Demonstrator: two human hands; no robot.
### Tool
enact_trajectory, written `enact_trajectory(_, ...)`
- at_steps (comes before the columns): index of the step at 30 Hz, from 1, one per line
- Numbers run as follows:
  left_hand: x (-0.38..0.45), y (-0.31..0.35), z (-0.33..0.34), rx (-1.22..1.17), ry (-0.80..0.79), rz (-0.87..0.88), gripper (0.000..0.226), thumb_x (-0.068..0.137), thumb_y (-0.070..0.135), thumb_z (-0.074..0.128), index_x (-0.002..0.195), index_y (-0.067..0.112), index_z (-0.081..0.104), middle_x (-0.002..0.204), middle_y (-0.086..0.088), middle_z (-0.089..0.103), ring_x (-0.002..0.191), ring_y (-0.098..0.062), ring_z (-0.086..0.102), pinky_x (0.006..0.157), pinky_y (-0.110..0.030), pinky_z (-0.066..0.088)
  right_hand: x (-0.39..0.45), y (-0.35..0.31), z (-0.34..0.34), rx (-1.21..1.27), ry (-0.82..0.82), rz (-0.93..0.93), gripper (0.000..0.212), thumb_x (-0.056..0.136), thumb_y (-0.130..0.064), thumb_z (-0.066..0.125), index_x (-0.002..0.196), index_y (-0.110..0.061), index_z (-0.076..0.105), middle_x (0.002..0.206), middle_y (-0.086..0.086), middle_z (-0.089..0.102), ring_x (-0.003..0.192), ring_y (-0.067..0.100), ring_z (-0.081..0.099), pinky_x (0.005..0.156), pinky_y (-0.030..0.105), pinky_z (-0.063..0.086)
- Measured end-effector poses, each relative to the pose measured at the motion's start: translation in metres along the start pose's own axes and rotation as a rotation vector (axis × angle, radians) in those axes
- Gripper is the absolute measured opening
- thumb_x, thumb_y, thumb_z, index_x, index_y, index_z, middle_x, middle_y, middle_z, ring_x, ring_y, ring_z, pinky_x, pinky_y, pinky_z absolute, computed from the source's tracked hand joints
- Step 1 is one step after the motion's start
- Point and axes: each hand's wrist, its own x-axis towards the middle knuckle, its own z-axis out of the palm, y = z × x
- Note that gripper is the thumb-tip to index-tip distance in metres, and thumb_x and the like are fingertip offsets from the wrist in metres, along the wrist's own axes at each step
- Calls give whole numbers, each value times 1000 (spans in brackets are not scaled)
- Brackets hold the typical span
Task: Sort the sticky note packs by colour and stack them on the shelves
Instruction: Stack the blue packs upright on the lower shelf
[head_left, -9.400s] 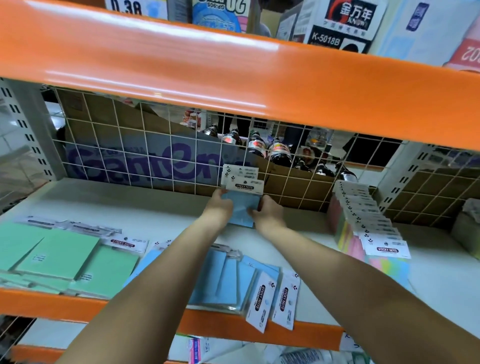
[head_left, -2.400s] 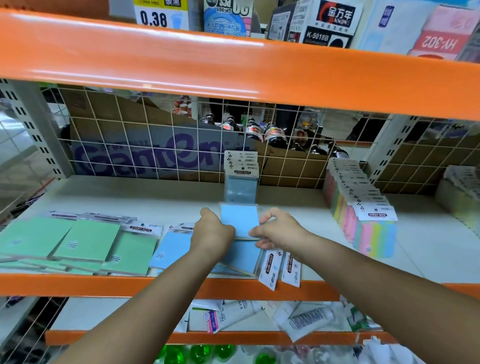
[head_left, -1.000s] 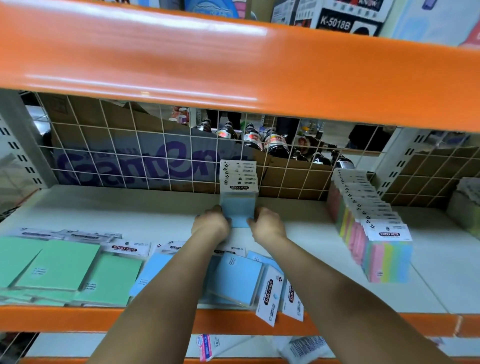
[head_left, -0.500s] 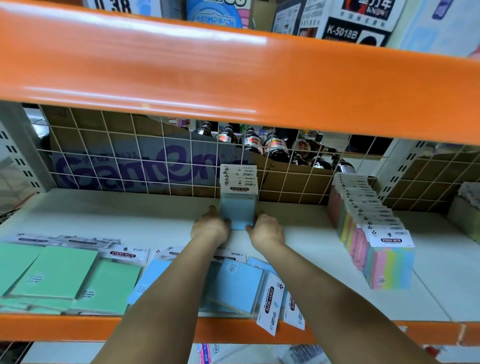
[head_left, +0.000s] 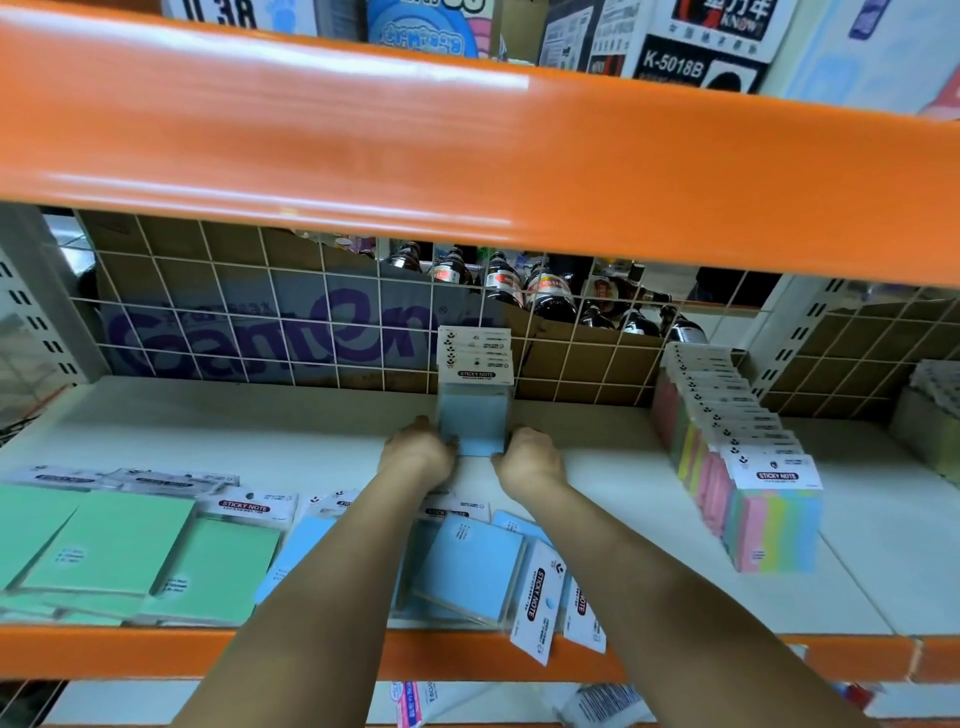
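Left hand (head_left: 415, 457) and right hand (head_left: 530, 460) flank upright blue sticky-note stack (head_left: 475, 415) against wire grid (head_left: 260, 322) on shelf (head_left: 208, 431).

Orange beams, pastel packs, white shelf

We see pale blue upright packs (head_left: 474, 418) at twelve o'clock, their white header cards bearing a black-and-red label; more blue packs (head_left: 467, 564) lie at six. At nine o'clock the flat packs (head_left: 111, 543) are mint green. At three, the row of packs (head_left: 774, 527) shows pink, yellow, green and blue stripes. The shelf board (head_left: 234, 441) is white, its beam (head_left: 130, 652) bright orange, the grid (head_left: 260, 312) white over brown cardboard with purple lettering.
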Motion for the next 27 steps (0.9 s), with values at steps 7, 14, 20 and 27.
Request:
enact_trajectory(7, -31, 3, -11, -64, -94, 75, 44, 93, 32, 53, 128, 8, 42, 130, -13, 53, 117, -31, 52, 93, -33, 43, -10, 7, -10, 31, -69, -20, 28, 92, -12, 55, 119, -4, 53, 119, 13, 58, 107, 29, 58, 72, 25, 41)
enact_trajectory(14, -82, -8, -16, -78, 15, 182, 46, 94, 27, 48, 136, 11, 37, 136, -13, 49, 122, -32, 47, 100, -36, 40, -32, 22, -22, 192, -274, -98, 65, 88, -17, 67, 144, -7, 36, 136, 13, 51, 117, 26, 56, 98, 34, 47)
enact_trajectory(20, -101, -19, -24, 27, -6, 217, 44, 91, 37, 55, 128, 14, 52, 132, -9, 53, 120, -27, 47, 99, -36, 41, -46, 31, -21, 198, -223, -209, 48, 88, -23, 68, 132, -13, 52, 131, 7, 55, 119, 22, 52, 102, 33, 44)
enact_trajectory(27, -123, -22, -31, 117, -224, 252, 75, 76, 58, 66, 138, 23, 43, 133, -8, 46, 128, -24, 35, 105, -37, 34, -64, 32, -40, 78, -273, -215, 33, 78, -44, 74, 79, -15, 58, 72, 3, 59, 67, 18, 54, 64, 28, 43)
